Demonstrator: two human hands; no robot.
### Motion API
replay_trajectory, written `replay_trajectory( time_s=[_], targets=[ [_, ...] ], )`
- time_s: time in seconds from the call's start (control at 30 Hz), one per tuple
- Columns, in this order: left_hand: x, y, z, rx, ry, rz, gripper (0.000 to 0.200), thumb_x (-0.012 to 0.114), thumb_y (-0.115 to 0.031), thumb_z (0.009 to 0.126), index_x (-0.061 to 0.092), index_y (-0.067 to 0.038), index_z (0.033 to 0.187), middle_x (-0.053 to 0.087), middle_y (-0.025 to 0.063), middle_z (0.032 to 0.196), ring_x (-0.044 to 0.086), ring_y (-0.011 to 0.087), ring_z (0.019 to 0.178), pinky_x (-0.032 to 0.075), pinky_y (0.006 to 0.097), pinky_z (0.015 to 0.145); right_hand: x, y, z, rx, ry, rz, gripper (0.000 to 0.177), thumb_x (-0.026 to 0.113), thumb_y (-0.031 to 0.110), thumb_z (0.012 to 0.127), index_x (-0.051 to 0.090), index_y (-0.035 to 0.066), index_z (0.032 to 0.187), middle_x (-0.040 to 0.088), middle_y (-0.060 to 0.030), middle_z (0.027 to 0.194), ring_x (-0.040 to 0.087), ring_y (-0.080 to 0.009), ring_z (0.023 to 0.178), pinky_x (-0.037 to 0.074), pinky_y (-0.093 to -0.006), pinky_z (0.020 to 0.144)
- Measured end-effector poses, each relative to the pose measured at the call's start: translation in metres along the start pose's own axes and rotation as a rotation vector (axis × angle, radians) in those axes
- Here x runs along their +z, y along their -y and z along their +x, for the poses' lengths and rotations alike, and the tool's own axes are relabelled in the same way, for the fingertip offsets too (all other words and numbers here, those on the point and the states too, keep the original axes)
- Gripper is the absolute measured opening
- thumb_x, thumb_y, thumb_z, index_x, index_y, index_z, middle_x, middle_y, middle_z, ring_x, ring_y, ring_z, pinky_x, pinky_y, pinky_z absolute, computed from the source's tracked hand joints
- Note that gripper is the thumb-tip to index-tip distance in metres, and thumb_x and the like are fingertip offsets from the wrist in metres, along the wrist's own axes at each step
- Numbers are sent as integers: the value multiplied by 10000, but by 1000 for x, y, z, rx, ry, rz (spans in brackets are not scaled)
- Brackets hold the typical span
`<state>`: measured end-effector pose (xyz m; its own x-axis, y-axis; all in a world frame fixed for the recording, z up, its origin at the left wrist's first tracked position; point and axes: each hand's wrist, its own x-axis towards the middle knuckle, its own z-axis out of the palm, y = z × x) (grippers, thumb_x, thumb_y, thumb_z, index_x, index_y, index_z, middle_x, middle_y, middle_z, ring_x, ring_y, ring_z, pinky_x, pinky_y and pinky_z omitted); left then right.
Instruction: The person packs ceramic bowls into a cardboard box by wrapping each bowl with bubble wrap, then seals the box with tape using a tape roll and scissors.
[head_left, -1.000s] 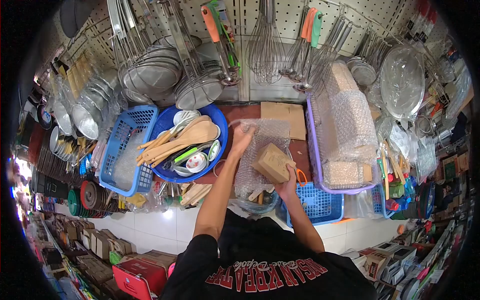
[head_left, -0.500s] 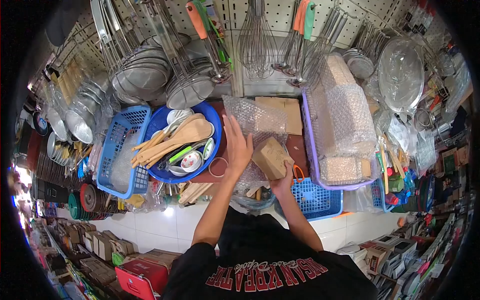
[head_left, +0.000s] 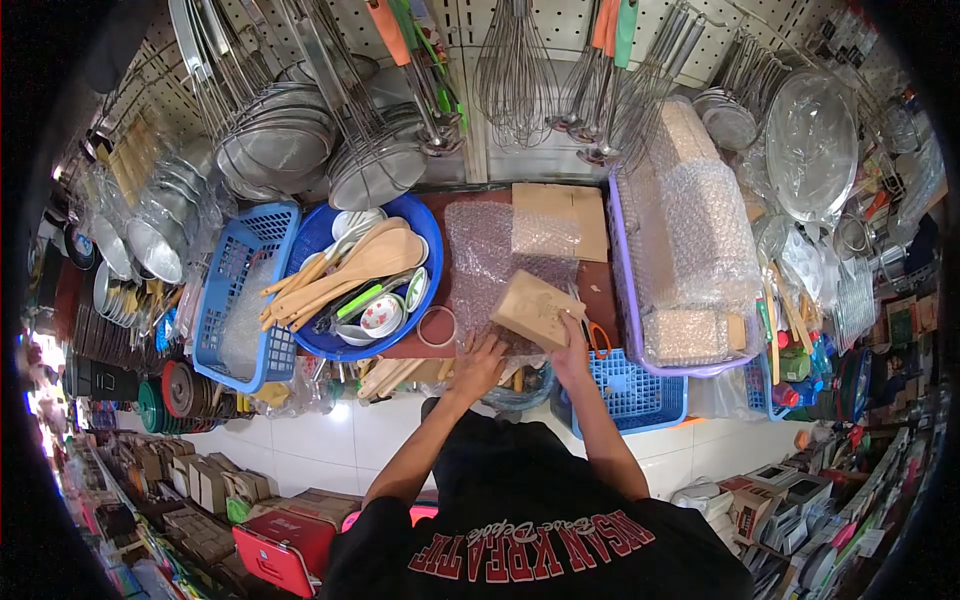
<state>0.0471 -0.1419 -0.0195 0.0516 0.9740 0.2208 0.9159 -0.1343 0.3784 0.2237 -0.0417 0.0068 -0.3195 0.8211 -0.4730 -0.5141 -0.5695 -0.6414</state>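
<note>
My right hand grips a small brown cardboard box by its right end, tilted over the bubble wrap. A sheet of bubble wrap lies spread on the reddish-brown table. At its near edge, my left hand has its fingers bent together on the plastic; the fingertips are partly hidden. Under the far right part of the sheet lies a flat piece of cardboard. A tape roll rests left of the wrap, and orange-handled scissors lie just right of my right hand.
On the left are a blue bowl of wooden spoons and ladles and a blue basket. To the right stands a purple basket with bubble-wrapped boxes; a blue crate sits lower. Whisks and strainers hang behind.
My left hand has come down from above the wrap, fingers spread, to its near edge. The wrap lies flatter. The box in my right hand has tilted and shifted slightly left.
</note>
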Motion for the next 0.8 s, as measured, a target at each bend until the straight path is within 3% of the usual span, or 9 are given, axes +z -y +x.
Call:
replay_trajectory(
  time_s=[0.1,0.17,0.3,0.4,0.6,0.7,0.8],
  targets=[
    [-6,3,-3,-55,166,-67,312,658,-187,879,651,-31,1150,629,165,1223,560,349,1236,309,521,1165,-9,5,8,-23,84,-306,605,649,352,943,413,142,1458,530,-79,1365,515,-220,1271,429,-393,1033],
    [-3,5,-7,-40,113,-80,344,658,-186,880,640,-24,1182,637,161,1215,567,346,1223,313,522,1162,-13,6,19,-57,182,-493,674,663,348,934,364,138,1501,513,-94,1387,502,-217,1287,428,-385,1034],
    [-7,3,-13,37,15,-47,373,657,-189,881,634,-19,1213,639,151,1220,573,335,1205,309,519,1166,-6,10,20,34,165,-482,768,677,384,911,312,140,1540,498,-110,1410,483,-224,1303,437,-391,1020],
    [-6,2,-16,60,-87,4,357,658,-179,877,654,-24,1198,640,138,1196,569,316,1187,362,493,1111,-13,12,23,32,200,-457,795,681,412,898,307,148,1548,490,-112,1416,477,-235,1306,442,-402,1010],
    [-18,6,-31,-3,-146,-12,319,657,-122,852,673,-44,1160,620,130,1145,556,309,1133,415,471,970,-7,19,19,50,172,-602,814,688,439,888,316,112,1535,474,-136,1423,469,-257,1308,422,-401,1031],
    [-16,12,-40,4,-290,-35,344,647,-80,834,656,-45,1176,618,153,1137,554,329,1136,411,470,988,0,17,18,42,197,-606,838,696,451,882,317,64,1521,472,-157,1419,465,-272,1312,403,-393,1054],
    [-13,13,-46,-123,-429,-124,374,631,-55,843,614,-14,1214,611,190,1134,551,365,1133,417,473,986,6,12,18,14,201,-643,853,700,454,881,314,31,1512,471,-173,1415,459,-285,1319,388,-385,1073]
  ],
)
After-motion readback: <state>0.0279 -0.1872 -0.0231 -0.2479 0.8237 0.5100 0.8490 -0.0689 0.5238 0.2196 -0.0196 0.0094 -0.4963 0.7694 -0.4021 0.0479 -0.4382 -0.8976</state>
